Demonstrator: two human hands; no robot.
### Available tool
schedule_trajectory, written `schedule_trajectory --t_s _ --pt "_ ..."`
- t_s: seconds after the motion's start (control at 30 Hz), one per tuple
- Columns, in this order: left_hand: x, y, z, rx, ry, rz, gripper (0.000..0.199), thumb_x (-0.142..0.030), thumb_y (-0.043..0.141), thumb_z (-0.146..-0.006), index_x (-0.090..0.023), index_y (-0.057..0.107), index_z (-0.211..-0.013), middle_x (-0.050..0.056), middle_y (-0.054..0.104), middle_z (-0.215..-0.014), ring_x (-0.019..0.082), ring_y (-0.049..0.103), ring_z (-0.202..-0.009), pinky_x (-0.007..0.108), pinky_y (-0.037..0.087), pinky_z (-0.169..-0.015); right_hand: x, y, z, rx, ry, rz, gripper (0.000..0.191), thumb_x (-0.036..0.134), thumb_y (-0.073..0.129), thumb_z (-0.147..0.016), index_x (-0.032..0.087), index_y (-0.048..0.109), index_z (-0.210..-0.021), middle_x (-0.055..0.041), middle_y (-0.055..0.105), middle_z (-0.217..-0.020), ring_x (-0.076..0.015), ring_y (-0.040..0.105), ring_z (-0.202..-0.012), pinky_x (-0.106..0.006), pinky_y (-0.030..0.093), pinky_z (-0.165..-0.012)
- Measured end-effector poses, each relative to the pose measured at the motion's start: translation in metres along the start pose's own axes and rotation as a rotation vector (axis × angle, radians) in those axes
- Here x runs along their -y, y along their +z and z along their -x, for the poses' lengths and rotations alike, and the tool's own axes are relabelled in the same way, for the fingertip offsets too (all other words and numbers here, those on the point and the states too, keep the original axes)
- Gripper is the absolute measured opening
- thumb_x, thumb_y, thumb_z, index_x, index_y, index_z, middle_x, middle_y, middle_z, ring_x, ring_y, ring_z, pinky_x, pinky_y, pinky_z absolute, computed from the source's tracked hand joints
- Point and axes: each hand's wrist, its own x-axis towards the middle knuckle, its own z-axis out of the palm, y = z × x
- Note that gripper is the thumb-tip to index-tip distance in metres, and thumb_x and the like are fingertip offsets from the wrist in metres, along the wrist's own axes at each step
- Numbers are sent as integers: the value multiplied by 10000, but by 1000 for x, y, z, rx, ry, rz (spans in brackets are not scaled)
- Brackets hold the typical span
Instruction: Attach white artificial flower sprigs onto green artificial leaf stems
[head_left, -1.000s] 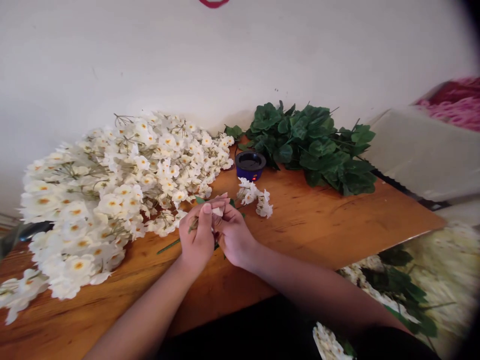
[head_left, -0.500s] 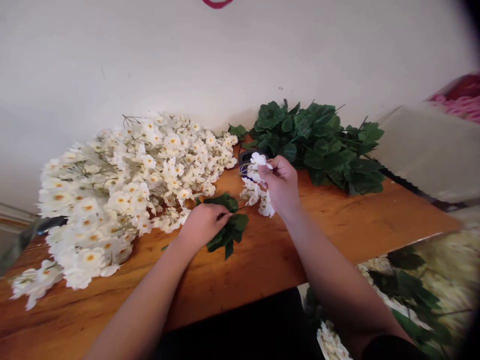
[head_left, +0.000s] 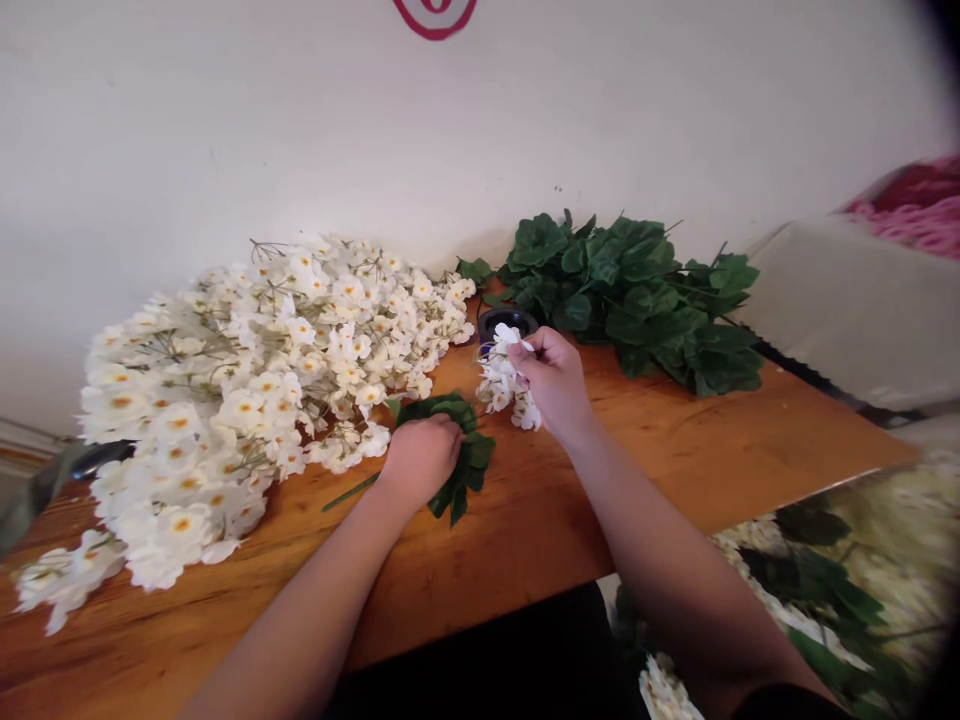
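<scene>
My right hand [head_left: 553, 380] pinches a small spray of white artificial flowers [head_left: 499, 372] between thumb and fingertips, just above the table. To its left, my left hand [head_left: 424, 455] is closed over a stem of green artificial leaves [head_left: 474, 465], its fingertips partly hidden among the foliage. The lower end of that green stem pokes out behind the left wrist. A large heap of white flowers with orange centres [head_left: 247, 400] lies left of both hands. Behind the right hand stands a black round object [head_left: 507, 320], partly covered by the held flowers.
A pile of green leaf stems [head_left: 637, 300] rests at the back right of the wooden table [head_left: 675, 470], against the wall. Beyond the right edge are a pale sack [head_left: 840, 310] with pink flowers [head_left: 907, 222] and, lower down, more white flowers with leaves [head_left: 817, 580].
My left hand has turned over the leaves, so its fingertips are less visible and more stem shows behind the wrist. My right hand has shifted slightly left and down with the flowers.
</scene>
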Motion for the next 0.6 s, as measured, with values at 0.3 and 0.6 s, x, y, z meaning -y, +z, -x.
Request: schedule_trajectory --t_s 0.3,0.6 --pt "-1 9 -3 -5 22 -54 232 -304 431 -954 -144 599 -959 101 667 -913 228 679 -754 307 467 -644 24 -19 -13 23 -44 206 336 389 677 -798 232 422 -646 59 420 -561 -106 350 -504 -257 277 -493" --pt "8 7 -1 -48 82 51 144 -280 507 -903 -178 608 -894 62 668 -911 220 670 -752 299 443 -632 45 -35 -100 301 -373 1124 237 171 604 -809 199 440 -640 2 502 -661 -137 439 -627 -271 276 -594"
